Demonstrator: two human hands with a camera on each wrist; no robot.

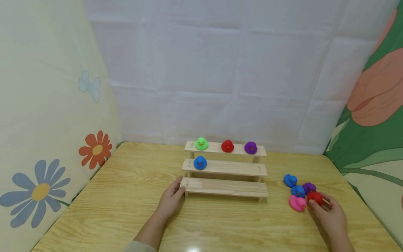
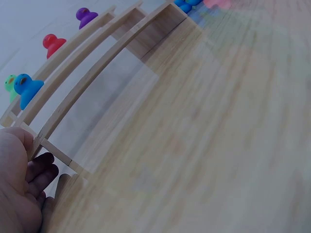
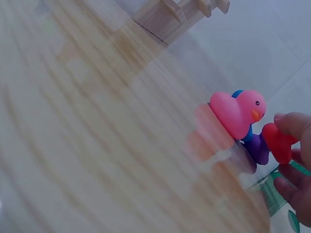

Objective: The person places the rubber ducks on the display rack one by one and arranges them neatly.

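Observation:
A three-tier wooden stand is in the middle of the table. My left hand grips the left end of its lowest step, with thumb and fingers on either side of the board in the left wrist view. On the right, my right hand holds a red rubber duck between thumb and fingers. Close beside it are a pink duck, a purple duck and two blue ducks, one nearer and one farther. In the right wrist view the pink duck partly covers a blue one.
The top step bears a green duck, a red duck and a purple duck. Another blue duck sits at the left of the middle step. White cloth hangs behind the wooden table, with patterned cloths at both sides.

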